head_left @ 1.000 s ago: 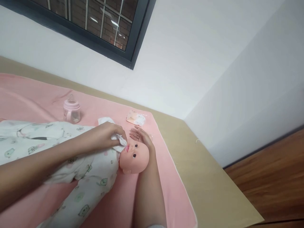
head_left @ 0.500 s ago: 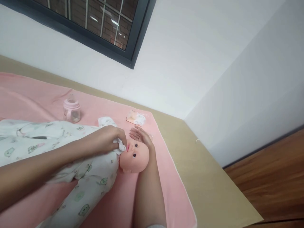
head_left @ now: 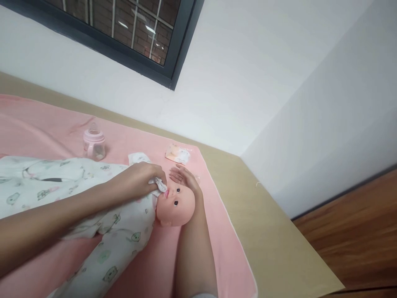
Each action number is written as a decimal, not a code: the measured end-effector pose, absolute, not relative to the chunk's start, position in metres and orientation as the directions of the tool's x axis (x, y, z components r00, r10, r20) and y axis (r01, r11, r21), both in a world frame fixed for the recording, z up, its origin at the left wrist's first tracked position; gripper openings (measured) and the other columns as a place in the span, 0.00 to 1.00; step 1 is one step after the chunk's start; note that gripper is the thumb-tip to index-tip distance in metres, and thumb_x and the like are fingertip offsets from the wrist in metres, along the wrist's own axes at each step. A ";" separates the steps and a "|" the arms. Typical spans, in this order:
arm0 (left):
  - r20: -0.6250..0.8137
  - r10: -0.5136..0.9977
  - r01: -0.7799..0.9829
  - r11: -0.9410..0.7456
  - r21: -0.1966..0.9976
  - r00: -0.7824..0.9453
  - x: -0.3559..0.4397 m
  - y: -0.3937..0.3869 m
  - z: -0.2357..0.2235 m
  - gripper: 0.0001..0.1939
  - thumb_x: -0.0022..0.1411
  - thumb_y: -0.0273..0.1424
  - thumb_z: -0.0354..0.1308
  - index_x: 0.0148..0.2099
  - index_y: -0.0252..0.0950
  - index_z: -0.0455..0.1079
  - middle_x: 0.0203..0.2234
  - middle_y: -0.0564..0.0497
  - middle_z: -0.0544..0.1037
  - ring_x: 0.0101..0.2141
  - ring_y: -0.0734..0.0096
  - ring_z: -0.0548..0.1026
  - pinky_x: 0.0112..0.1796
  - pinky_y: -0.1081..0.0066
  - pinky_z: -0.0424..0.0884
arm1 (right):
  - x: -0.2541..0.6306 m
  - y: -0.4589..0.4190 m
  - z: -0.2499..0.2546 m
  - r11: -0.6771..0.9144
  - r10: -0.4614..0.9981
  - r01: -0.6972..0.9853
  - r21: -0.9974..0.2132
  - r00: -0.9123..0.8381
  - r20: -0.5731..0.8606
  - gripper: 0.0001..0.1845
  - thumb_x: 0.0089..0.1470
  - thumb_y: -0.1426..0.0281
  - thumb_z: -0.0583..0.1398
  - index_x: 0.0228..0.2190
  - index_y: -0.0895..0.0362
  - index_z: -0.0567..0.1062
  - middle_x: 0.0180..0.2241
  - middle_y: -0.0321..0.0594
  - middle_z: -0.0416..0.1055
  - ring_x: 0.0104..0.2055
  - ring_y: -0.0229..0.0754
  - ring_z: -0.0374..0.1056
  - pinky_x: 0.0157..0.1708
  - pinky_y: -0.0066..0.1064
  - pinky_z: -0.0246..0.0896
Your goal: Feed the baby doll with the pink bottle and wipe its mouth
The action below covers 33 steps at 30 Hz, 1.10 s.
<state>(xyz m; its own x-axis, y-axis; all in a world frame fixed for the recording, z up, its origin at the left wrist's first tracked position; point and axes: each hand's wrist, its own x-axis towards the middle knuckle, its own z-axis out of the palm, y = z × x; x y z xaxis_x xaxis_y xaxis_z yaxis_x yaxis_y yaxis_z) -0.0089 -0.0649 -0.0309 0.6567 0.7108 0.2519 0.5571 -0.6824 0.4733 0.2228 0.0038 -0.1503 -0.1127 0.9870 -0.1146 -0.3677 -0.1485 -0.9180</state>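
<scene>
A baby doll [head_left: 175,205] in a white printed sleepsuit lies on a pink blanket [head_left: 40,128], head toward the right. My left hand [head_left: 141,178] is closed on a small white cloth [head_left: 160,185] and presses it against the doll's mouth and chin. My right hand [head_left: 184,179] lies flat with fingers stretched out, cupping the far side of the doll's head.
A pink baby bottle [head_left: 94,142] stands on the blanket behind the doll. A small wipes packet [head_left: 177,154] lies near the blanket's far right corner. The tan table [head_left: 266,236] ends at the right above a wooden floor [head_left: 356,236]. White walls and a dark-framed window are behind.
My left hand shifted the cloth slightly along the doll's mouth, first back toward the chin, now up against the lips. My right hand and the doll stayed put.
</scene>
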 end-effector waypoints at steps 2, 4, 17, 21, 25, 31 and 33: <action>0.275 0.718 0.553 -0.678 0.484 0.640 -0.009 -0.065 -0.032 0.15 0.49 0.23 0.48 0.34 0.39 0.75 0.34 0.54 0.79 0.36 0.66 0.74 0.36 0.73 0.64 | 0.222 0.003 -0.150 -0.146 0.987 -0.368 -0.918 -0.112 -0.112 0.18 0.47 0.63 0.63 0.42 0.54 0.71 0.38 0.40 0.75 0.42 0.42 0.72 0.52 0.41 0.65; 0.295 0.716 0.540 -0.681 0.495 0.633 -0.008 -0.065 -0.033 0.16 0.49 0.22 0.48 0.34 0.39 0.75 0.35 0.54 0.79 0.36 0.67 0.74 0.36 0.73 0.64 | 0.222 0.003 -0.149 -0.143 0.988 -0.370 -0.918 -0.109 -0.110 0.18 0.48 0.64 0.63 0.42 0.54 0.71 0.38 0.40 0.75 0.42 0.42 0.72 0.52 0.41 0.65; 0.336 0.694 0.450 -0.689 0.568 0.637 -0.007 -0.069 -0.032 0.18 0.50 0.19 0.49 0.33 0.40 0.77 0.34 0.55 0.77 0.36 0.69 0.74 0.38 0.75 0.66 | 0.223 0.003 -0.150 -0.148 0.987 -0.373 -0.916 -0.114 -0.113 0.18 0.48 0.64 0.62 0.42 0.54 0.71 0.39 0.40 0.75 0.43 0.41 0.72 0.52 0.41 0.65; 0.337 0.670 0.398 -0.695 0.599 0.661 -0.007 -0.068 -0.033 0.17 0.50 0.19 0.49 0.33 0.39 0.77 0.34 0.55 0.77 0.37 0.70 0.74 0.38 0.76 0.66 | 0.222 0.002 -0.147 -0.143 0.988 -0.375 -0.916 -0.111 -0.109 0.18 0.47 0.64 0.63 0.41 0.55 0.71 0.38 0.40 0.76 0.43 0.42 0.72 0.52 0.41 0.65; 0.321 0.661 0.390 -0.694 0.605 0.678 -0.003 -0.071 -0.033 0.18 0.49 0.17 0.47 0.32 0.39 0.76 0.34 0.54 0.78 0.38 0.70 0.74 0.39 0.76 0.67 | 0.222 0.003 -0.148 -0.146 0.987 -0.384 -0.912 -0.118 -0.108 0.18 0.46 0.64 0.64 0.41 0.54 0.71 0.38 0.40 0.76 0.42 0.41 0.72 0.52 0.40 0.65; 0.324 0.677 0.396 -0.681 0.616 0.661 0.002 -0.075 -0.038 0.20 0.48 0.16 0.47 0.32 0.39 0.77 0.34 0.53 0.76 0.35 0.71 0.74 0.37 0.76 0.66 | 0.225 0.007 -0.157 -0.126 0.986 -0.399 -0.908 -0.148 -0.072 0.16 0.49 0.65 0.62 0.41 0.54 0.71 0.39 0.39 0.75 0.42 0.41 0.72 0.53 0.41 0.64; 0.334 0.681 0.398 -0.682 0.613 0.652 0.002 -0.075 -0.039 0.18 0.50 0.18 0.47 0.32 0.39 0.77 0.34 0.53 0.76 0.35 0.70 0.74 0.36 0.75 0.66 | 0.225 0.007 -0.158 -0.122 0.987 -0.397 -0.910 -0.146 -0.069 0.16 0.49 0.64 0.62 0.41 0.54 0.71 0.39 0.39 0.75 0.43 0.41 0.72 0.53 0.41 0.65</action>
<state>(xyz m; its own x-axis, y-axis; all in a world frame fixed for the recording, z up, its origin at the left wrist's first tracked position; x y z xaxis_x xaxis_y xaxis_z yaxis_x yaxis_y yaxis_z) 0.0018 -0.0755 -0.0392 0.6519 0.6807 0.3342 0.3980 -0.6822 0.6133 0.2255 0.0073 -0.1577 -0.1460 0.9869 -0.0690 -0.3968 -0.1223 -0.9097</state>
